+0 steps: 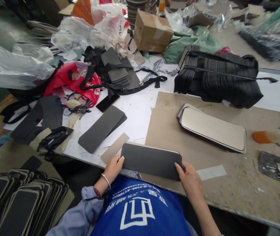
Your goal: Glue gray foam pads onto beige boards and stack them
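A dark grey rounded panel (152,161) with a thin light layer along its far edge is held level at the table's front edge. My left hand (114,167) pinches its left end, thumb on top. At the right end, my right hand (188,177) grips the same panel, also with the thumb on top. Beyond it to the right lies a stack of beige rounded panels (212,126) on brown board. Two dark grey pieces (101,129) overlap on white paper to the left, and a narrow beige strip (115,147) lies just beyond my left hand.
Many dark panels with light edges (19,209) fill a box at lower left. A strapped black bundle (218,77) and a cardboard box (152,31) stand farther back. A glue bottle (274,136) lies at right; a phone (107,102) and red bag (73,80) are at left.
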A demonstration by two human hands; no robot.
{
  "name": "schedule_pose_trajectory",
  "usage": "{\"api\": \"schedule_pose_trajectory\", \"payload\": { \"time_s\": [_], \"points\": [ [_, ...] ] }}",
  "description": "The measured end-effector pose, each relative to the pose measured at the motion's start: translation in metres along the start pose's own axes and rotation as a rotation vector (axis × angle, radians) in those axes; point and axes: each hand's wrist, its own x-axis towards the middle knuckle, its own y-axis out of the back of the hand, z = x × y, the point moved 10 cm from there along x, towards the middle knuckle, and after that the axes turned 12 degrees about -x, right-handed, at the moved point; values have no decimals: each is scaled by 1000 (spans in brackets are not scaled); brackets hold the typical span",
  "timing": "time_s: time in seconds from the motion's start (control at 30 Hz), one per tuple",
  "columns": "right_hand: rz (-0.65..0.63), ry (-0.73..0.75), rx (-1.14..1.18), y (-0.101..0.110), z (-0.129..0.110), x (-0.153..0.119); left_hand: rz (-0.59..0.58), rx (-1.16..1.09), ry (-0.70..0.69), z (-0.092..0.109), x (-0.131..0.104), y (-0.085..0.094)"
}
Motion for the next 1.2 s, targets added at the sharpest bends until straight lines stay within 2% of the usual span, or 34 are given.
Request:
{"api": "schedule_pose_trajectory", "payload": {
  "time_s": [0.07, 0.17, 0.5, 0.77, 1.0, 1.2],
  "points": [
    [15, -18, -135, -9, 0, 1, 90, 236, -41, -1, 6, 2],
    [-15, -41, -224, -21, 1, 2, 146, 345, -50, -7, 10, 2],
    [-52, -10, -318, -38, -1, 9, 175, 369, -17, -16, 15, 5],
    [61, 32, -209, -38, 2, 7, 117, 370, -9, -18, 20, 0],
    [68, 31, -135, -42, 9, 9, 158, 338, 39, -23, 20, 3],
    [81, 28, -166, -45, 8, 14, 198, 328, 45, -24, 21, 4]
  ]
}}
